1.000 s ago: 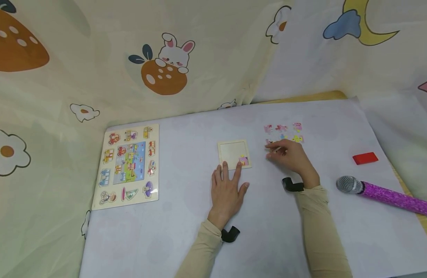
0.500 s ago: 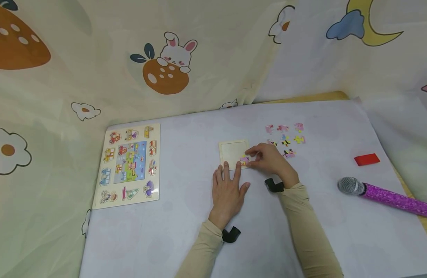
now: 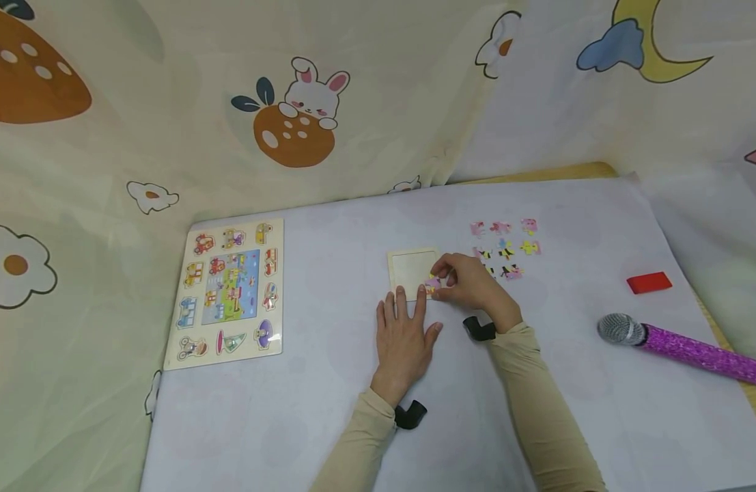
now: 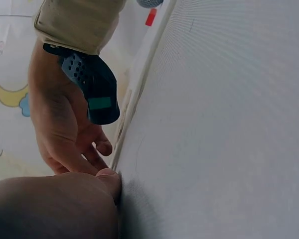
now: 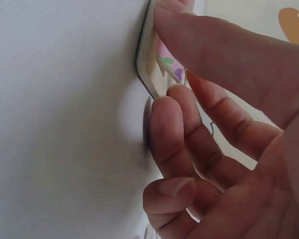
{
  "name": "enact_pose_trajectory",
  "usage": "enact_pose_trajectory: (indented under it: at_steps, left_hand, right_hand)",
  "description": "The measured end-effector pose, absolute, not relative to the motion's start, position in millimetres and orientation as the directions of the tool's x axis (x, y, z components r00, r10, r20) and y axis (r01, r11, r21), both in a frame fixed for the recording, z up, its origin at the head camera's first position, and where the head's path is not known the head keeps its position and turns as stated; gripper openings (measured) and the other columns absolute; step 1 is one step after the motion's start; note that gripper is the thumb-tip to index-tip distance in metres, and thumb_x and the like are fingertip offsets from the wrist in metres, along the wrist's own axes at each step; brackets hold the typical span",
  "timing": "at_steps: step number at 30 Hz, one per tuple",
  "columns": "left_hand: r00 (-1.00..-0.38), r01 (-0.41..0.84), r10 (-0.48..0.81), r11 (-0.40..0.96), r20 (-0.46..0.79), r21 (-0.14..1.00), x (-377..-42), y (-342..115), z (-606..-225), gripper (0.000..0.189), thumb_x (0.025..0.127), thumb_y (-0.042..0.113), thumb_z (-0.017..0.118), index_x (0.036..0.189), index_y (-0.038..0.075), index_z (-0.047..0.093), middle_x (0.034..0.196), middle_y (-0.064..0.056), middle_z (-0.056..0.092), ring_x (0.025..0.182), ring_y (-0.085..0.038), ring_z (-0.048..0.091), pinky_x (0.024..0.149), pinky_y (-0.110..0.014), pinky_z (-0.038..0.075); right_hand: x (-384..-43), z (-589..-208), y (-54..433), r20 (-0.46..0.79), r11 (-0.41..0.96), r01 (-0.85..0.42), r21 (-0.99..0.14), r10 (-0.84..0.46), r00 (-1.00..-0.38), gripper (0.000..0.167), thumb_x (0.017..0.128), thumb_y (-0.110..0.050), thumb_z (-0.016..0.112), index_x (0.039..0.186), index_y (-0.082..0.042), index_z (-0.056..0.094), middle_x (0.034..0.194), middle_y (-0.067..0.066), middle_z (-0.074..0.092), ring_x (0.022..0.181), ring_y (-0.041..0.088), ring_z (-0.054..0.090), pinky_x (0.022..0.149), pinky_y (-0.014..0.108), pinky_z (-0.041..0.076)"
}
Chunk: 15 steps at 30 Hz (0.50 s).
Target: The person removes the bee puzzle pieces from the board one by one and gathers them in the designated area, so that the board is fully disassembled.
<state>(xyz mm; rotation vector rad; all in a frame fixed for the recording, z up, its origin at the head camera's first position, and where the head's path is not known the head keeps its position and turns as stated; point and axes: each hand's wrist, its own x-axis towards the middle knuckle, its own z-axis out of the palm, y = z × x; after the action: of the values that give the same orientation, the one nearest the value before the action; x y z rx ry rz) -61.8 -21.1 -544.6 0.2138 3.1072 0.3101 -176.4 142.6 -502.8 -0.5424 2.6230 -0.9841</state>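
A small square puzzle tray (image 3: 411, 252) with a pale frame lies mid-table. My left hand (image 3: 403, 345) lies flat, its straight fingertips resting on the tray's near edge. At the tray's right side my right hand (image 3: 472, 285) pinches a jigsaw piece between thumb and fingers. In the right wrist view that pink jigsaw piece (image 5: 170, 63) with green and purple marks is tilted just above the frame, partly behind the thumb. Another pink piece (image 3: 431, 284) shows in the tray's lower right corner. The left wrist view shows the right hand (image 4: 65, 124) beyond the left thumb.
Several loose jigsaw pieces (image 3: 506, 250) lie right of the tray, partly behind the right hand. At the left is a larger vehicle puzzle board (image 3: 232, 294). A red block (image 3: 649, 282) and a purple microphone (image 3: 691, 348) lie at the right, by the table edge.
My right hand has moved left from the loose pieces to the tray's right side, then slightly further left. The left hand has stayed on the tray edge.
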Motion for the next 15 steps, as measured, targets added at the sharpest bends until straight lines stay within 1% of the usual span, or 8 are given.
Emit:
enact_pose_trajectory:
  at_steps: [5,10,15]
  left_hand:
    - [-0.99,0.142,0.137,0.969,0.038,0.203,-61.5,-20.4,-546.0,0.075,0.106,0.058,0.054,0.168,0.021,0.033,0.163,-0.026,0.038,0.152,-0.045,0.034,0.125,-0.061,0.027]
    - [-0.99,0.14,0.134,0.972,0.045,0.188,-61.2,-20.1,-546.8,0.077,0.106,0.059,0.054,0.168,0.02,0.033,0.163,-0.026,0.038,0.152,-0.045,0.034,0.125,-0.063,0.027]
    - [-0.99,0.14,0.132,0.973,0.054,0.182,-60.4,-19.7,-547.4,0.077,0.105,0.06,0.055,0.167,0.019,0.035,0.162,-0.026,0.04,0.151,-0.046,0.035,0.124,-0.064,0.028]
  right_hand:
    - [-175.9,-503.2,144.2,-0.113,0.669,-0.256,-0.698,-0.455,-0.883,0.037,0.083,-0.01,0.09,0.113,-0.003,0.07,0.102,0.012,0.075,0.086,0.023,0.067,0.078,0.037,0.053]
    - [-175.5,-502.5,144.8,-0.113,0.66,-0.254,-0.707,-0.46,-0.881,0.037,0.083,-0.008,0.091,0.114,-0.003,0.071,0.103,0.012,0.076,0.085,0.022,0.067,0.078,0.035,0.053]
    - [-175.2,-502.0,144.5,-0.104,0.659,-0.265,-0.704,-0.465,-0.879,0.037,0.082,-0.007,0.091,0.113,-0.003,0.071,0.101,0.012,0.076,0.083,0.021,0.067,0.077,0.034,0.053]
